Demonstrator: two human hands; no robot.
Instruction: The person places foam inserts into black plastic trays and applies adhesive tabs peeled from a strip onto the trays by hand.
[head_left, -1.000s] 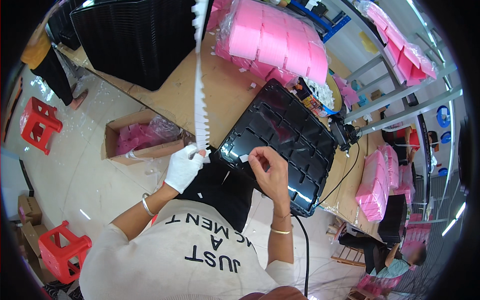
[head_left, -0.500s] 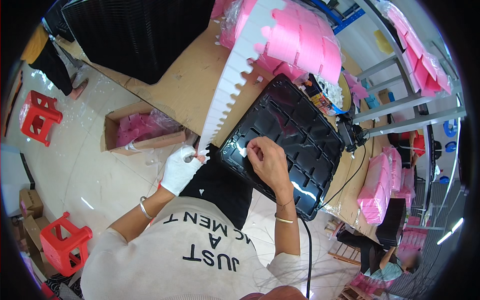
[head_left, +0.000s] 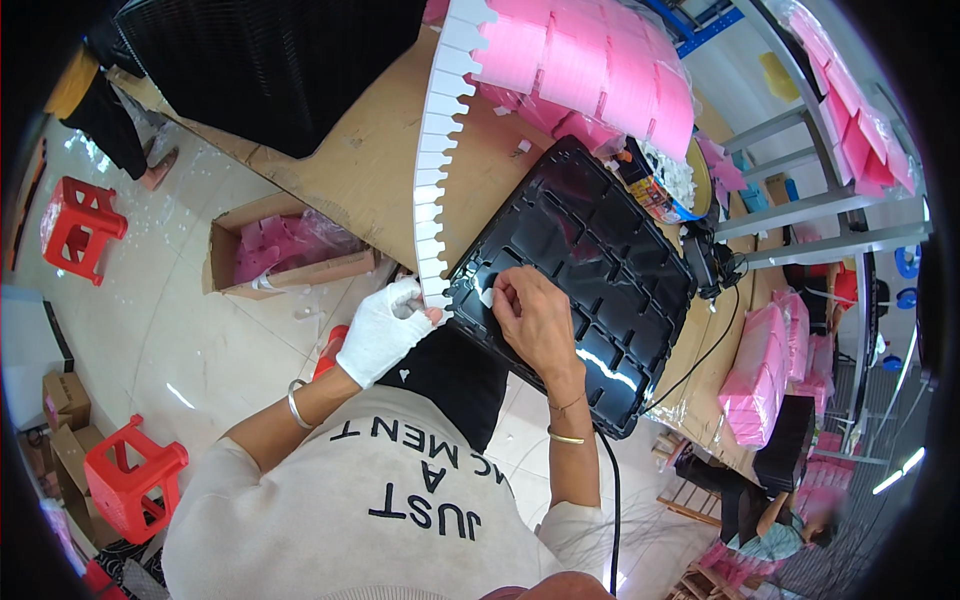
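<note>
My left hand (head_left: 385,332), in a white glove with bare fingertips, pinches the lower end of a long white strip with a notched edge (head_left: 430,190). The strip rises in a curve past the tray's left corner toward the pink stacks. My bare right hand (head_left: 540,322) is over the near left part of a black plastic tray with molded compartments (head_left: 625,275). Its thumb and forefinger are pressed together at a small white piece (head_left: 487,297). Whether that piece touches the tray, I cannot tell.
A tall black stack of trays (head_left: 270,70) and plastic-wrapped pink stacks (head_left: 590,60) stand on the wooden table (head_left: 350,150). A tub of white scraps (head_left: 668,185) is beyond the tray. A cardboard box (head_left: 300,275) and red stools (head_left: 135,475) are on the floor. Another person (head_left: 780,535) is at lower right.
My left hand has moved right, bringing the strip's lower end to the tray's corner; the strip's upper part has swung left. My right hand has shifted slightly up and left.
</note>
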